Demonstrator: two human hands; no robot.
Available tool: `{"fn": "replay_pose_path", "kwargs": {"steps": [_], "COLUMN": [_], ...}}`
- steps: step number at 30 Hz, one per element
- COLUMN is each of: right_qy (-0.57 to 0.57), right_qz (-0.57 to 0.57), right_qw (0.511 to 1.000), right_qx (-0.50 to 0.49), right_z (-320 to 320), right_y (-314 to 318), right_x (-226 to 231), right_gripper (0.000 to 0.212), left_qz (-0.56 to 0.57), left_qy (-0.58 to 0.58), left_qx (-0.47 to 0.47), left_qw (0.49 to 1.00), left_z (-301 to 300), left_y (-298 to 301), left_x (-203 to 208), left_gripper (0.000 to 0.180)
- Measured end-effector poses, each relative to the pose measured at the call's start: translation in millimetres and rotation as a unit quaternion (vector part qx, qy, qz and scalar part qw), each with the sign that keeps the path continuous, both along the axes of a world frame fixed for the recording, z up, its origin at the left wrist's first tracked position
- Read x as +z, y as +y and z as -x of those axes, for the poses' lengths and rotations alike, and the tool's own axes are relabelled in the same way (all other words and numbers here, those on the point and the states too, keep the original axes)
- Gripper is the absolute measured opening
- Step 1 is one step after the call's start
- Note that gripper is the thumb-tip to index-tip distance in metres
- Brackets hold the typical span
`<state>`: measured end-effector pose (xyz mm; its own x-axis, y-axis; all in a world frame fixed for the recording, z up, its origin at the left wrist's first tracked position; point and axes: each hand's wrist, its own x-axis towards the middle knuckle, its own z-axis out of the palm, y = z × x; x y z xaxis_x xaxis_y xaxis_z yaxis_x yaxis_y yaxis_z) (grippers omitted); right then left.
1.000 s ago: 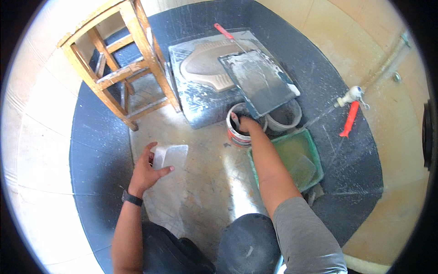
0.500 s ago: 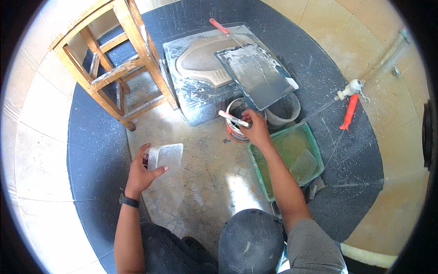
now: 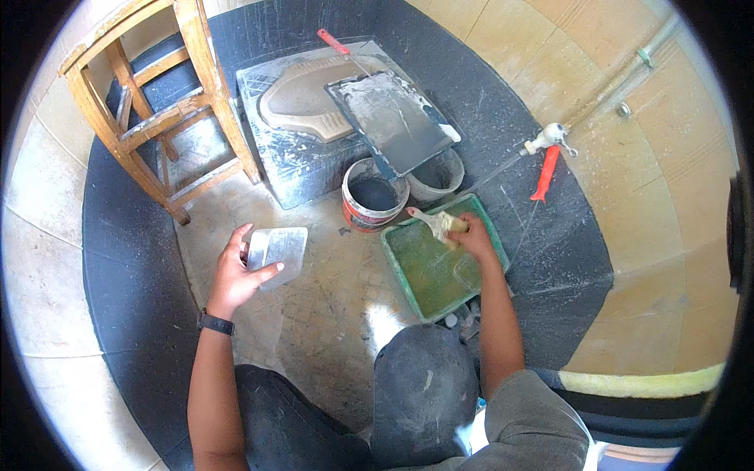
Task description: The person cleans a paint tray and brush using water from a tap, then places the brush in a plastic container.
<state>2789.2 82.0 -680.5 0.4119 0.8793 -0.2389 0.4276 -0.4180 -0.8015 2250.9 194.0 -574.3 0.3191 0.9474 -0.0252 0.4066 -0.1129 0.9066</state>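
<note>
My left hand (image 3: 234, 271) grips a translucent, squarish plastic tub (image 3: 281, 255) by its side, thumb at the near edge. To the right, my right hand (image 3: 474, 235) holds a paintbrush (image 3: 437, 226) with a whitish handle and pale yellowish head; my fingers are closed at the head end, and the handle points left. The brush is over the far part of a green tray (image 3: 391, 271) of murky yellow-green water. A clear flat piece lies in the tray, partly behind my hand. Just beyond stands a white-and-red bucket (image 3: 353, 213) with dark contents.
A black tray smeared grey (image 3: 397, 118) rests tilted over the buckets, including a grey bucket (image 3: 441, 174). Behind lies a squat toilet pan (image 3: 294, 106) with a red-handled tool (image 3: 334, 41) nearby. A wooden stool (image 3: 228, 110) stands left; a tap (image 3: 546, 140) with a red-handled tool (image 3: 547, 174) is right.
My right hand has moved from the bucket rim rightward over the green tray, turning the brush so its pale head shows. My left hand keeps the tub. The whole view has shifted.
</note>
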Motion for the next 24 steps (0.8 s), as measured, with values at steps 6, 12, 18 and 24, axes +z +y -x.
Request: {"fn": "replay_pose_path", "kwargs": {"steps": [6,12,18,24], "right_qy": [0.161,0.322,0.025,0.127], "right_qz": [-0.139,-0.224,-0.106,-0.040], "right_qw": [0.972,0.899,0.963,0.946], "right_qx": [-0.105,-0.194,-0.248,-0.297], "right_z": [7.8,16.6,-8.8,18.2], "right_y": [54.8,67.9,71.7,89.1], "right_x": [27.0,22.5,53.6,71.5], "right_gripper": [0.023,0.034,0.021,0.025], "left_qz": [-0.007,-0.027,-0.063,-0.070], "left_qy": [-0.015,0.021,0.047,0.056], "left_qx": [-0.006,-0.026,-0.048,-0.043], "left_qw": [1.000,0.999,0.996,0.995], "left_z": [-3.8,-22.4,-37.2,-28.9], "left_y": [8.3,11.1,16.0,19.4], "left_x": [-19.4,-29.9,-41.6,-46.2], "left_gripper": [0.091,0.089,0.091,0.089]}}
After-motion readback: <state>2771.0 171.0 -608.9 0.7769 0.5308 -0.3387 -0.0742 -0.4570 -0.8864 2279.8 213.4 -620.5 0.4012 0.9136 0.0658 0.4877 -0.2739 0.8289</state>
